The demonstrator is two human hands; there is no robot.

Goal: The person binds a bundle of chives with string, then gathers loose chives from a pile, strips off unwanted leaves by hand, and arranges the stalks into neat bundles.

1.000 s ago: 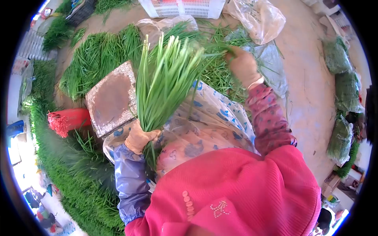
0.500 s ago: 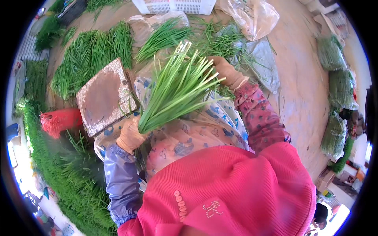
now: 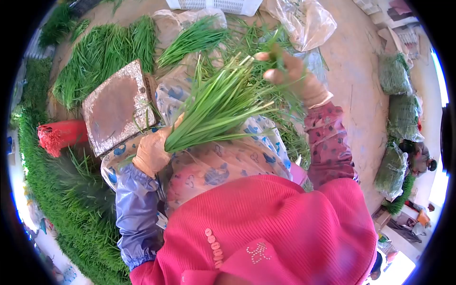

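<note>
My left hand [image 3: 153, 151], in a tan glove, is closed around the leafy end of a bunch of garlic chives [image 3: 213, 107]. The pale cut ends fan out up and to the right, above the patterned plastic apron [image 3: 216, 173] on my lap. Just right of those ends is my right hand [image 3: 297, 78], gloved with bare fingertips and apart from the bunch. Loose green leaves [image 3: 275, 50] show between its fingers, smeared by motion; the grip is partly hidden.
A worn square board [image 3: 116, 107] stands left of my lap, beside a red bundle of strands [image 3: 64, 135]. Chive piles [image 3: 107, 59] lie ahead, with more greens [image 3: 71, 209] along the left. A white crate [image 3: 218, 5], plastic bag [image 3: 308, 23] and bagged bundles [image 3: 403, 118] lie farther out.
My right hand has moved from the cut ends of the bunch out to the right, with loose leaves at its fingers. The left hand keeps its hold; the bunch sits slightly lower and further left.
</note>
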